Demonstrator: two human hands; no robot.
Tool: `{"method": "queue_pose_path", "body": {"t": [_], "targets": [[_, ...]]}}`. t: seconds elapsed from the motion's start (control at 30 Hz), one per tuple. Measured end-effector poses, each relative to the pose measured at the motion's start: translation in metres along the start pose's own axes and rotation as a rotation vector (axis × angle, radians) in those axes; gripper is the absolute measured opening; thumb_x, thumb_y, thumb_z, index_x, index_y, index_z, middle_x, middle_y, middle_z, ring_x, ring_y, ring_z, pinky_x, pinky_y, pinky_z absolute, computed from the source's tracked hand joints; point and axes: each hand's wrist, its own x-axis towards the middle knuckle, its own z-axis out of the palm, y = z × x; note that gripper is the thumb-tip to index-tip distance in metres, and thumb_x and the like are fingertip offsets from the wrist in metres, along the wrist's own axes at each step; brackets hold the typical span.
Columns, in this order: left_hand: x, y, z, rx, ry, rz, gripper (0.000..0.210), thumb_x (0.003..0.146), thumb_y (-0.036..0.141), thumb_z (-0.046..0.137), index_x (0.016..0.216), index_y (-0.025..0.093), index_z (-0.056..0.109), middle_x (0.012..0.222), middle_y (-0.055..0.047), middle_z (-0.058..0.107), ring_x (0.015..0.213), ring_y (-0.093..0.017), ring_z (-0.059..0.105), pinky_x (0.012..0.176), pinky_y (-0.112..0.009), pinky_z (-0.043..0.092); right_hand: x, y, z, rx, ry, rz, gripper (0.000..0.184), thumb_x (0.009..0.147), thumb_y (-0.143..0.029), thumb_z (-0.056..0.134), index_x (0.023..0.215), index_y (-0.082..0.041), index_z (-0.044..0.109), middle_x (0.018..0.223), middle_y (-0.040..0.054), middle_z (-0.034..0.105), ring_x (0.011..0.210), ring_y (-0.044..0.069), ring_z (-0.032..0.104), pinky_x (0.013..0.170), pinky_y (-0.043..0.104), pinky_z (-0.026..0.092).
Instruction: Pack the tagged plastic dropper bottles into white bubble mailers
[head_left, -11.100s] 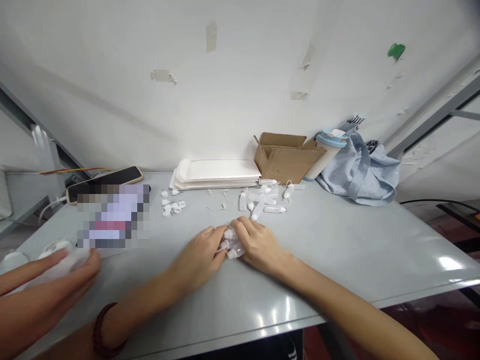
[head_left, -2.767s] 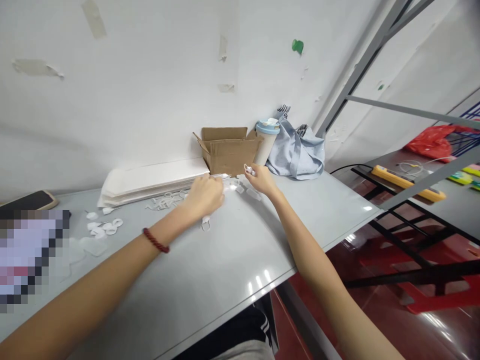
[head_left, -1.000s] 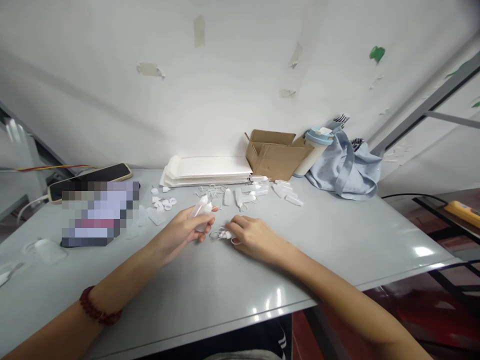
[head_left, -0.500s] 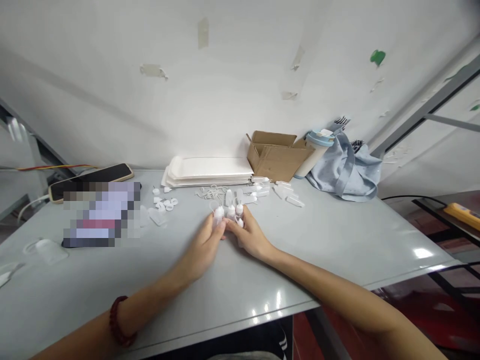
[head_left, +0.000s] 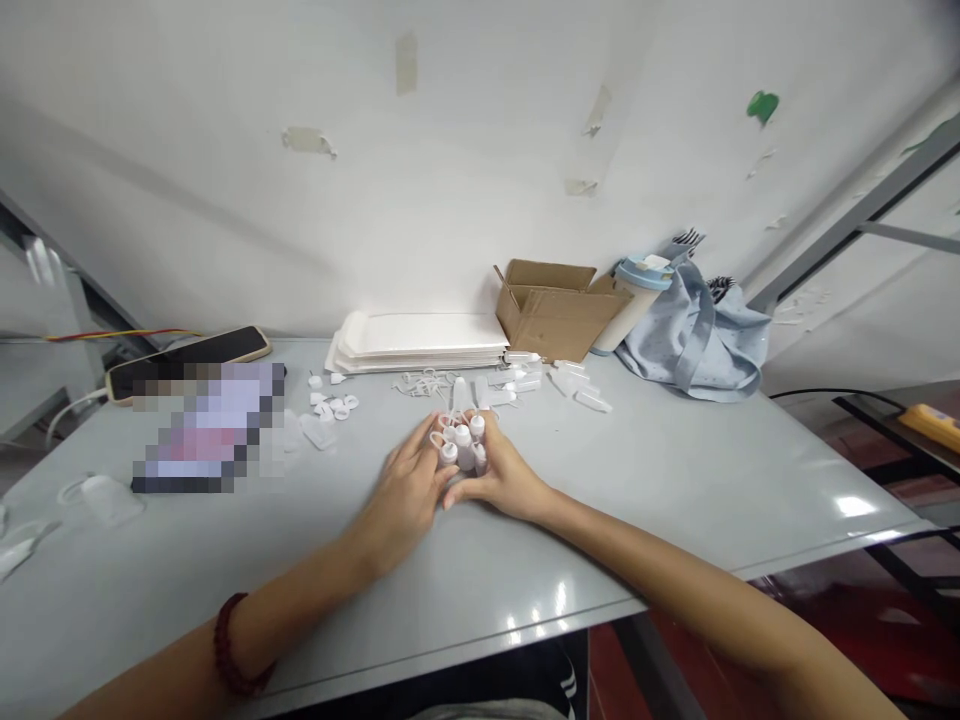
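Several small translucent plastic bottles with white caps (head_left: pixel 463 440) stand bunched upright at the middle of the table. My left hand (head_left: pixel 409 478) curves round their left side, thumb in front. From the right, my right hand (head_left: pixel 511 475) wraps the same bunch, its thumb reaching across the front. Together the two hands enclose the bottles; the fingers behind them are partly hidden. Just beyond lie more clear bottles (head_left: pixel 525 381) and a small pile of thin white pieces (head_left: pixel 427 384). Loose white caps (head_left: pixel 330 407) are scattered to the left.
White envelopes (head_left: pixel 420 338) are stacked by the wall, beside an open cardboard box (head_left: pixel 559 318). A tumbler (head_left: pixel 634 295) and a blue cloth bag (head_left: pixel 686 345) stand at the back right. On the left are a phone (head_left: pixel 217 350), a pixelated object (head_left: pixel 214 425) and a flat clear bottle (head_left: pixel 111 498).
The bottles in my hands have come together into one upright bunch. My left hand has opened out and spread round their left side, and my right thumb has shifted lower in front.
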Motion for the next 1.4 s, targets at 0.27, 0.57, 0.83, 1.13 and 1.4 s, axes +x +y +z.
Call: {"method": "queue_pose_path", "body": {"t": [0.27, 0.57, 0.83, 1.13, 1.4], "targets": [[-0.003, -0.008, -0.004, 0.144, -0.177, 0.009, 0.055, 0.097, 0.037, 0.031, 0.147, 0.016, 0.022, 0.156, -0.013, 0.019, 0.144, -0.031, 0.001, 0.112, -0.056, 0.021, -0.004, -0.003, -0.002, -0.048, -0.044, 0.058, 0.075, 0.060, -0.036, 0.081, 0.117, -0.022, 0.035, 0.106, 0.0044, 0.059, 0.094, 0.020, 0.060, 0.083, 0.033, 0.046], [-0.001, 0.002, -0.012, 0.235, -0.151, 0.067, 0.072, 0.092, 0.051, 0.039, 0.148, 0.011, 0.018, 0.155, -0.019, 0.016, 0.143, -0.037, 0.005, 0.109, -0.058, 0.022, -0.005, -0.001, -0.001, 0.025, -0.096, 0.026, 0.063, 0.066, -0.029, 0.074, 0.112, -0.022, 0.031, 0.091, 0.0007, 0.060, 0.078, 0.016, 0.060, 0.071, 0.029, 0.047], [-0.001, -0.006, -0.007, 0.197, -0.171, 0.041, 0.078, 0.090, 0.053, 0.044, 0.150, 0.017, 0.009, 0.155, -0.017, 0.016, 0.143, -0.036, 0.005, 0.109, -0.058, 0.021, -0.002, -0.001, -0.002, -0.016, -0.101, 0.008, 0.039, 0.065, -0.028, 0.071, 0.095, -0.020, 0.047, 0.089, -0.0005, 0.057, 0.079, 0.016, 0.056, 0.069, 0.027, 0.044], [-0.002, 0.000, -0.001, 0.087, -0.217, -0.022, 0.088, 0.087, 0.059, 0.045, 0.150, 0.014, 0.002, 0.156, -0.018, 0.014, 0.143, -0.037, 0.003, 0.110, -0.058, 0.021, -0.002, -0.007, 0.000, 0.046, -0.069, 0.108, 0.035, 0.060, -0.024, 0.073, 0.087, -0.019, 0.049, 0.073, -0.0061, 0.056, 0.063, 0.010, 0.051, 0.059, 0.021, 0.042], [0.003, 0.019, -0.019, 0.088, 0.146, 0.144, 0.013, 0.090, 0.030, 0.048, 0.089, 0.019, 0.054, 0.084, -0.007, 0.059, 0.086, -0.023, 0.052, 0.078, -0.038, 0.044, -0.001, -0.009, -0.008, -0.243, 0.077, -0.009, 0.026, 0.063, -0.028, 0.069, 0.082, -0.020, 0.053, 0.066, -0.0054, 0.054, 0.058, 0.011, 0.049, 0.055, 0.021, 0.039]]}}
